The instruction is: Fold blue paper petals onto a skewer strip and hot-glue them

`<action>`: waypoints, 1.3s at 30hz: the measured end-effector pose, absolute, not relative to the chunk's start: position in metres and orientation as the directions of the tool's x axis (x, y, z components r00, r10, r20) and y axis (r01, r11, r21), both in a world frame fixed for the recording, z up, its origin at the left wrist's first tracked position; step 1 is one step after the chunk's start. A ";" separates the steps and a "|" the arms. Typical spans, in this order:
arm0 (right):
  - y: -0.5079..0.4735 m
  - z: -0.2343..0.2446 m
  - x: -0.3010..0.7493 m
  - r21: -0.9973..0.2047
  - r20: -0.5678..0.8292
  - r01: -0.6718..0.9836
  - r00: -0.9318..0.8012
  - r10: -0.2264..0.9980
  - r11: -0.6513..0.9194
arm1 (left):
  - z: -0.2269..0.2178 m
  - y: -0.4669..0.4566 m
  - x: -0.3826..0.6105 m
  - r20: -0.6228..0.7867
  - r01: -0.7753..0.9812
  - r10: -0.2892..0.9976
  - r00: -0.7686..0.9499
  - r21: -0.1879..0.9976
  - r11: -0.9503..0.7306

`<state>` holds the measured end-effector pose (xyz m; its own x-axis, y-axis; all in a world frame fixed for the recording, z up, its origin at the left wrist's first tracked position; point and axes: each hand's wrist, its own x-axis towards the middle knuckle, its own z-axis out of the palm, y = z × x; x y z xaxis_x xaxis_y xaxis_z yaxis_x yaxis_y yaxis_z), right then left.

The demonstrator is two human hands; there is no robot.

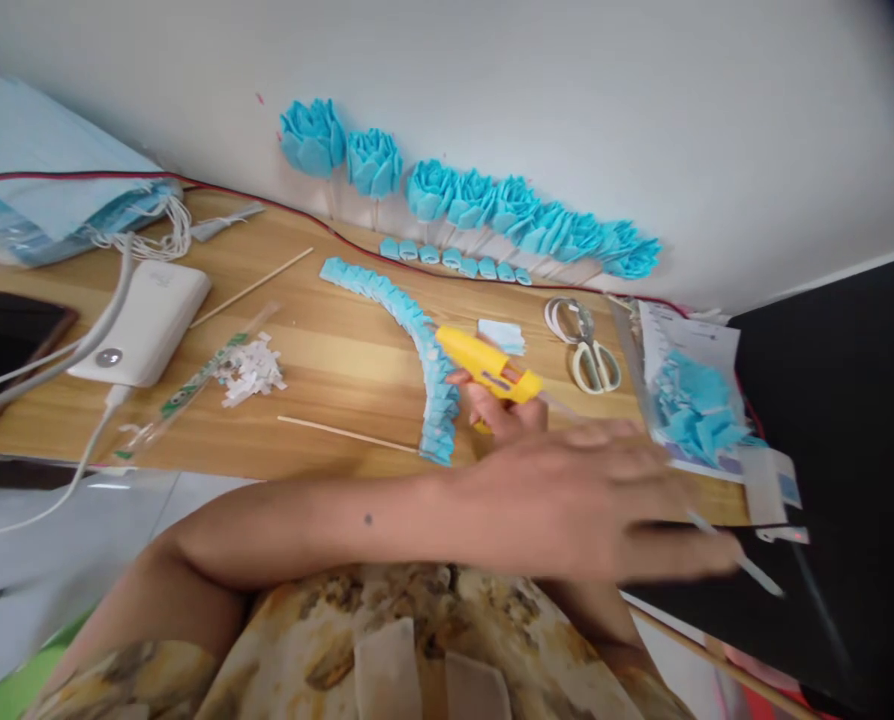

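My right hand (518, 415), partly covered by my left, grips a yellow hot glue gun (477, 360) whose nozzle points left over the strip of pleated blue pieces (439, 385). Across it stretches my left hand (604, 490), palm down, fingers and thumb extended apart and blurred. A translucent glue stick (762, 575) shows beside the left thumb tip; whether the hand touches it I cannot tell. Just right of the gun's nose lies a small stack of pale blue pieces (503, 336). One wooden stick (349, 433) ends at the strip's lower end.
Blue flowers on sticks (432, 190) lean along the wall, above small blue rolls (451, 260). Scissors (595, 365) lie right. Left are a white power bank (143, 320), phone (12, 330), white scraps (252, 370) and bagged masks (49, 160). Blue petals (698, 405) lie far right.
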<state>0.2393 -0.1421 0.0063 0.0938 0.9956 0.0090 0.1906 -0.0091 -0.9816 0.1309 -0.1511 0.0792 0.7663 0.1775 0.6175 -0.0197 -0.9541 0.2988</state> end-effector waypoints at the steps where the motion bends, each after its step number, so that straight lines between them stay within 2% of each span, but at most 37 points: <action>1: -0.142 0.006 0.247 -0.985 0.041 0.170 0.128 0.991 0.019 | 0.083 -0.155 0.121 0.657 -0.123 0.045 0.752 0.206 -0.971; 3: -0.146 0.005 0.263 -0.988 0.094 0.137 0.200 0.975 0.067 | 0.082 -0.160 0.097 0.656 -0.209 -0.035 0.754 0.188 -0.960; 4: -0.151 0.004 0.272 -0.990 0.099 0.123 0.227 0.969 0.073 | 0.077 -0.162 0.083 0.618 -0.202 -0.009 0.786 0.244 -0.949; 7: -0.171 -0.001 0.290 -0.995 0.037 0.095 0.259 0.965 0.012 | 0.045 -0.161 0.038 0.498 -0.060 0.206 0.842 0.466 -0.883; 9: -0.187 -0.006 0.297 -0.996 -0.022 0.075 0.234 0.972 -0.041 | 0.018 -0.158 0.009 0.452 0.057 0.350 0.820 0.545 -0.836; 12: -0.211 -0.015 0.300 -0.991 -0.099 0.078 0.159 0.982 -0.112 | -0.012 -0.154 -0.024 0.482 0.304 0.546 0.685 0.491 -0.816; 16: -0.230 -0.023 0.301 -0.973 -0.182 0.129 0.066 0.981 -0.189 | -0.027 -0.152 -0.042 0.465 0.515 0.664 0.586 0.418 -0.748; 21: -0.236 -0.019 0.303 -0.965 -0.143 0.236 -0.091 0.986 -0.118 | -0.036 -0.149 -0.041 0.460 0.567 0.681 0.570 0.380 -0.731; 24: -0.237 -0.018 0.304 -0.958 -0.179 0.253 -0.154 0.972 -0.137 | -0.040 -0.148 -0.039 0.450 0.574 0.684 0.574 0.374 -0.728; 39: -0.237 -0.017 0.299 -0.958 -0.233 0.210 -0.190 0.954 -0.193 | -0.043 -0.148 -0.039 0.432 0.589 0.712 0.553 0.402 -0.701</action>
<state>0.2986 -0.2369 -0.0170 -0.1895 0.9537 -0.2335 0.2104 -0.1928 -0.9584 -0.0388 -0.1485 -0.0430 0.5532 0.7121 0.4323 0.5887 -0.7013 0.4019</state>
